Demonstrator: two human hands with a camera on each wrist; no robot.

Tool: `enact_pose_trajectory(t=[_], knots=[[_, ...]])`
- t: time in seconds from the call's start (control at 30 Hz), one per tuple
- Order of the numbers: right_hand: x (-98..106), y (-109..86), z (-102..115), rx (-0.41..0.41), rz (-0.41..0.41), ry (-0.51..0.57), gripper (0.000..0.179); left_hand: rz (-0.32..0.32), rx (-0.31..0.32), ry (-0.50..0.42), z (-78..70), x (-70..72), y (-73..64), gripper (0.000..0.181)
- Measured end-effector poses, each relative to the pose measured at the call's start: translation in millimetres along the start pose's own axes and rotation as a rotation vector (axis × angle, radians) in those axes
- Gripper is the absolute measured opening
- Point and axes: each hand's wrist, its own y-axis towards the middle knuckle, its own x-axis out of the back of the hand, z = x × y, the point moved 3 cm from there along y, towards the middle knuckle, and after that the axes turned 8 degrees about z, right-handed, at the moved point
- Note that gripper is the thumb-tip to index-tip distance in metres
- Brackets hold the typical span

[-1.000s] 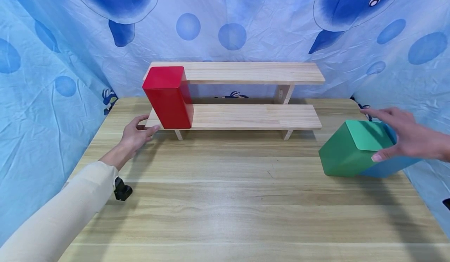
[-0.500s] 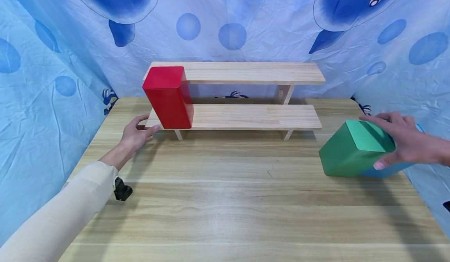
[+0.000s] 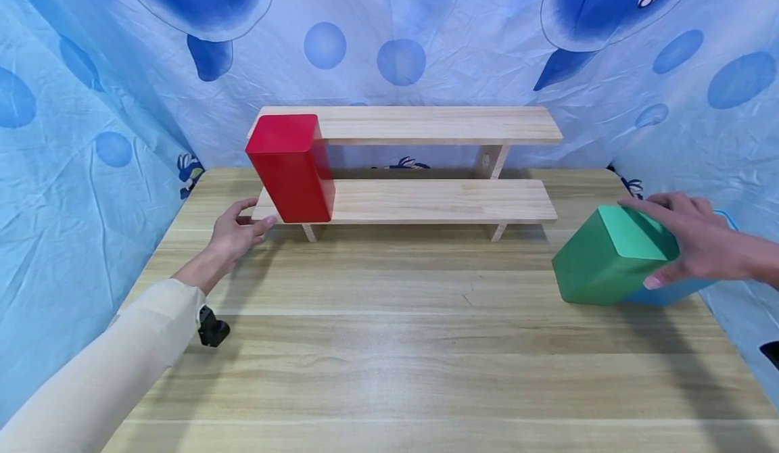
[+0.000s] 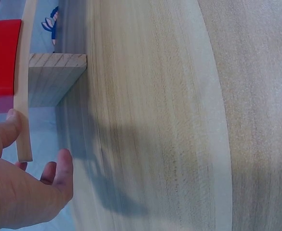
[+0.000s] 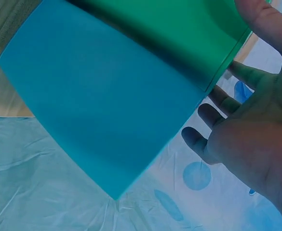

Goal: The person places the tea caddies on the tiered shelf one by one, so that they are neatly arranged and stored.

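Observation:
At the left end of the lower board of a two-tier wooden shelf [image 3: 438, 201], my left hand [image 3: 234, 238] holds the corner, thumb [image 4: 9, 126] against the board's edge and the other fingers around its end. A tall red box [image 3: 292, 182] stands upright on that board, just beside the thumb. Over on the right, my right hand [image 3: 706, 240] spans a green box [image 3: 599, 264], thumb on the near side and fingers along the far side. A blue box [image 5: 97, 96] lies against the green one, partly hidden behind it and the hand in the head view.
The shelf stands at the back of a wood-grain table [image 3: 377, 345]. A blue curtain [image 3: 456, 27] printed with whales hangs behind and along both sides. The upper shelf board [image 3: 438, 125] sits above and behind the lower one.
My right hand has come down and slightly left onto the green box, its fingers closing over the far side. The left hand, shelf and red box have not moved.

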Motion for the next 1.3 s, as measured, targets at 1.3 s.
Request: enact_pose_trajectory(t=[1.3], knots=[[6, 8.3, 23, -0.040, -0.056, 0.023, 0.111, -0.010, 0.013, 0.001, 1.2, 0.5, 3.0, 0.081]])
